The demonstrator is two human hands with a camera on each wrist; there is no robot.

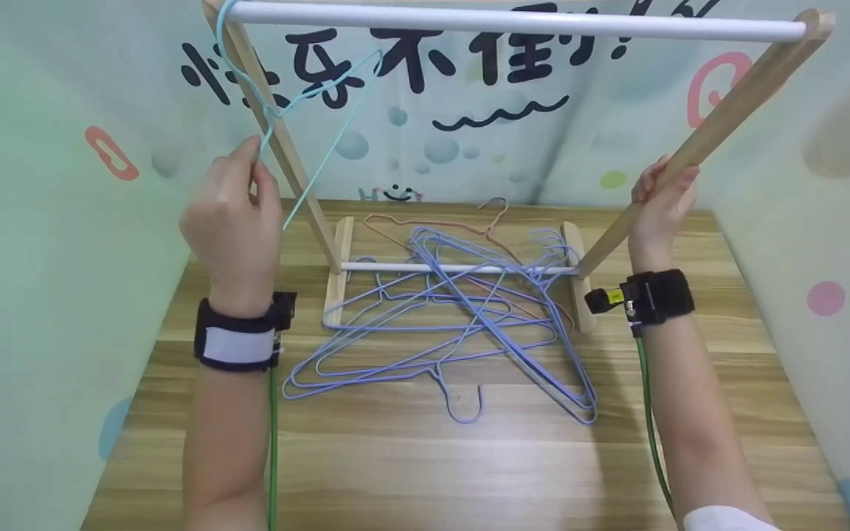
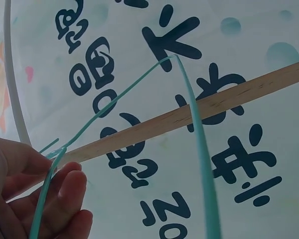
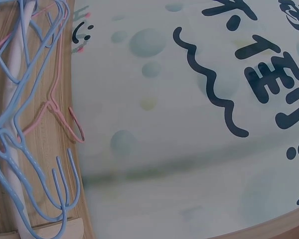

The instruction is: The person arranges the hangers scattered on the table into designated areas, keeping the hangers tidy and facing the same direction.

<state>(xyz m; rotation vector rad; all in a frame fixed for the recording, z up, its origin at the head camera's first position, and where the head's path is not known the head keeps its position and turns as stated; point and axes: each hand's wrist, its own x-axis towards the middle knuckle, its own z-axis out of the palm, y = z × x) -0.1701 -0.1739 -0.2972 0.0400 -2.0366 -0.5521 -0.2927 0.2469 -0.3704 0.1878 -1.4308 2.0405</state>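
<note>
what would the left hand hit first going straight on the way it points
Probably the left wooden post, though depth is unclear. In the head view, the left hand, holding a teal hanger, points up toward it.

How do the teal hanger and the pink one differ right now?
Colour: the teal hanger is pale blue-green; the pink hanger is salmon-toned.
Pose: the teal hanger is raised, pinched in the left grip; the pink hanger lies low at the base of the rack.
Overlap: blue hangers cross the pink hanger; the teal hanger is clear of them.
Shared: both are thin, with a hook.
</note>
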